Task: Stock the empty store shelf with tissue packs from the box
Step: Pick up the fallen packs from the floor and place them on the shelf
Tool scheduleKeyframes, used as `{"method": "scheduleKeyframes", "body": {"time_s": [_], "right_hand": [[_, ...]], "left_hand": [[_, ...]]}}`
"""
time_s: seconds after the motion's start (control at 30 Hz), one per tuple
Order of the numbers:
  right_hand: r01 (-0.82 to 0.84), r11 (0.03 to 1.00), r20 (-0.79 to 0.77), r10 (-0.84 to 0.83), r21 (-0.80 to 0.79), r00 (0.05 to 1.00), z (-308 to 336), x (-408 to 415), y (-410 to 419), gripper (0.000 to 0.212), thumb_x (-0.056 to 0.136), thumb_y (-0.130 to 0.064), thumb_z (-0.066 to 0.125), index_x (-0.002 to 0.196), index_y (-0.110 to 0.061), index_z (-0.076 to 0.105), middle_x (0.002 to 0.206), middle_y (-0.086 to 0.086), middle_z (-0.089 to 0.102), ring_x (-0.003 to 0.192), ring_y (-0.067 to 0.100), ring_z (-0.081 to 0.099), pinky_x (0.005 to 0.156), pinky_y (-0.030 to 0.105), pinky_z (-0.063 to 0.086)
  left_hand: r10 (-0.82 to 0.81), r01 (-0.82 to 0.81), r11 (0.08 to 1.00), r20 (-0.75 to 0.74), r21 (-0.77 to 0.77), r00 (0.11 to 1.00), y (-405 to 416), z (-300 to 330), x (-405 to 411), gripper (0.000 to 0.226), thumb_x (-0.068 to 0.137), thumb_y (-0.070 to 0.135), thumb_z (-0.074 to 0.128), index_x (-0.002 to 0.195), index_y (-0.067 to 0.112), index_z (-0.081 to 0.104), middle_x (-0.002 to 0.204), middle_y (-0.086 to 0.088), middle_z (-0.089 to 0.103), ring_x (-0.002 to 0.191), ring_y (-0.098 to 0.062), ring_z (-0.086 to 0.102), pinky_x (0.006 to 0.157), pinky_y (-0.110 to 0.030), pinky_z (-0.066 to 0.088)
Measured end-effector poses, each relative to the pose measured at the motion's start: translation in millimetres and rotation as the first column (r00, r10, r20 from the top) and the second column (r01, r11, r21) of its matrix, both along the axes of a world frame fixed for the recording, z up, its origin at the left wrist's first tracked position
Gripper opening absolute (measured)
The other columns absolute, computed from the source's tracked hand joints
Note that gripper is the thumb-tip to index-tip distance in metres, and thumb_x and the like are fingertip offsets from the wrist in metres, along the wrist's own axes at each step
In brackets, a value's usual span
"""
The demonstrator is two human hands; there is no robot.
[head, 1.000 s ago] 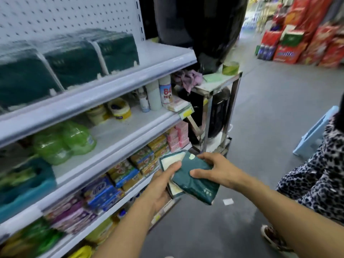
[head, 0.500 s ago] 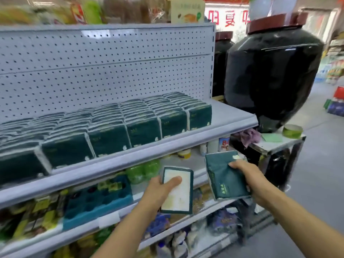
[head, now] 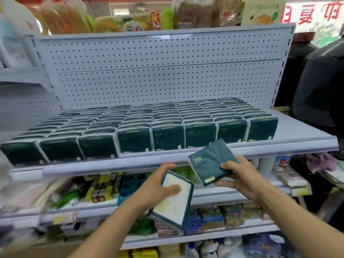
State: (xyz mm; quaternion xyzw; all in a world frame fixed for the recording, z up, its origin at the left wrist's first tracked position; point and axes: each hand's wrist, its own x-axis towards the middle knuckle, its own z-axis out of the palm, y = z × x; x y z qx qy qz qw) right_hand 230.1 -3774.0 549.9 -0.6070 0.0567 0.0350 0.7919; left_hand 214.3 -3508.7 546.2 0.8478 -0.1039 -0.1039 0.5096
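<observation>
Two tissue packs are held in front of the shelves, low in the middle of the frame. The nearer pack, with its pale face in a dark green border turned toward the camera, is gripped by the left hand: the thumb is laid across the pale face and the fingers are curled round the upper edge. Slightly higher and to the right, a dark green pack is held tilted by the right hand, with fingers wrapped over its right side and the thumb under its lower edge. The two packs are near each other but apart.

Behind the hands, lower shelves crowded with blurred mixed goods are seen. Above them, across the middle of the frame, the grey top shelf is filled with rows of upright dark green packs, eight across at the front, running back to the white pegboard panel. A bare strip of shelf is left at the right end. Farther back, at the right edge, a large dark jar is seen.
</observation>
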Motion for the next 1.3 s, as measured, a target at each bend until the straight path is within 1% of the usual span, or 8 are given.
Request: {"method": "scheduleKeyframes", "body": {"time_s": [0.27,0.4,0.6,0.7,0.87,0.97,1.1,1.3], "right_hand": [[-0.160,0.984,-0.014,0.159,-0.082,0.987,-3,7,77,0.039,0.081,0.009,0.065,0.117,-0.001,0.054,0.113,0.022,0.067,0.101,0.036,0.067,0.081,0.047,0.058],[-0.186,0.959,0.023,0.195,-0.212,0.981,7,15,109,0.039,0.080,0.006,0.069,0.114,-0.003,0.055,0.107,0.016,0.070,0.088,0.025,0.068,0.066,0.031,0.055],[-0.328,0.898,0.036,0.353,-0.293,0.935,25,33,159,0.068,0.061,-0.014,0.084,0.122,-0.008,0.054,0.115,0.012,0.069,0.106,0.030,0.066,0.087,0.044,0.055],[-0.239,0.897,0.137,0.307,-0.372,0.942,44,42,172,0.068,0.062,-0.018,0.089,0.121,-0.019,0.056,0.111,0.009,0.070,0.100,0.024,0.068,0.086,0.044,0.056],[-0.234,0.545,0.106,0.520,-0.805,0.847,69,59,192,0.042,0.068,-0.022,0.087,0.105,-0.027,0.068,0.099,-0.010,0.069,0.090,0.004,0.067,0.087,0.029,0.053],[-0.154,0.509,0.139,0.491,-0.847,0.860,69,80,196,0.031,0.069,-0.027,0.087,0.093,-0.025,0.067,0.095,-0.016,0.068,0.096,0.003,0.062,0.094,0.032,0.047],[0.061,0.451,0.255,0.384,-0.890,0.888,64,99,208,0.057,0.075,-0.033,0.083,0.124,-0.025,0.054,0.118,-0.014,0.049,0.117,0.006,0.047,0.100,0.026,0.037],[0.599,-0.116,0.499,0.443,-0.792,0.745,53,105,230,0.058,0.075,-0.042,0.076,0.125,-0.019,0.055,0.122,0.003,0.051,0.114,0.027,0.047,0.090,0.041,0.039]], "left_hand": [[-0.240,0.215,0.951,0.090,0.224,0.967,64,7,-13,0.036,0.085,0.023,0.072,0.108,0.045,0.053,0.123,0.015,0.053,0.091,-0.002,0.063,0.068,-0.018,0.052],[-0.216,0.215,0.973,0.003,0.081,0.976,99,17,-8,0.031,0.085,0.020,0.074,0.106,0.035,0.058,0.102,0.006,0.066,0.080,-0.013,0.069,0.061,-0.028,0.055],[-0.249,0.247,0.968,0.043,0.055,0.968,144,27,9,0.044,0.085,0.026,0.076,0.120,0.046,0.058,0.121,0.017,0.059,0.112,-0.008,0.059,0.092,-0.029,0.051],[-0.258,0.253,0.962,0.041,0.103,0.965,163,29,17,0.045,0.085,0.023,0.076,0.116,0.050,0.058,0.108,0.020,0.061,0.092,-0.006,0.065,0.072,-0.026,0.055],[-0.324,0.285,0.922,0.123,0.262,0.938,186,27,29,0.044,0.086,0.026,0.073,0.115,0.053,0.055,0.111,0.036,0.051,0.102,0.004,0.057,0.084,-0.021,0.047],[-0.319,0.223,0.900,0.215,0.375,0.923,203,25,37,0.045,0.087,0.032,0.070,0.119,0.056,0.050,0.132,0.044,0.032,0.128,0.010,0.036,0.106,-0.024,0.033],[-0.277,0.099,0.853,0.284,0.513,0.918,225,26,44,0.051,0.086,0.041,0.066,0.124,0.059,0.037,0.141,0.038,0.025,0.119,0.000,0.049,0.097,-0.033,0.046],[-0.188,0.028,0.874,0.285,0.484,0.940,240,25,52,0.067,0.084,0.042,0.068,0.134,0.057,0.027,0.135,0.031,0.034,0.100,-0.001,0.058,0.085,-0.037,0.054]]}}
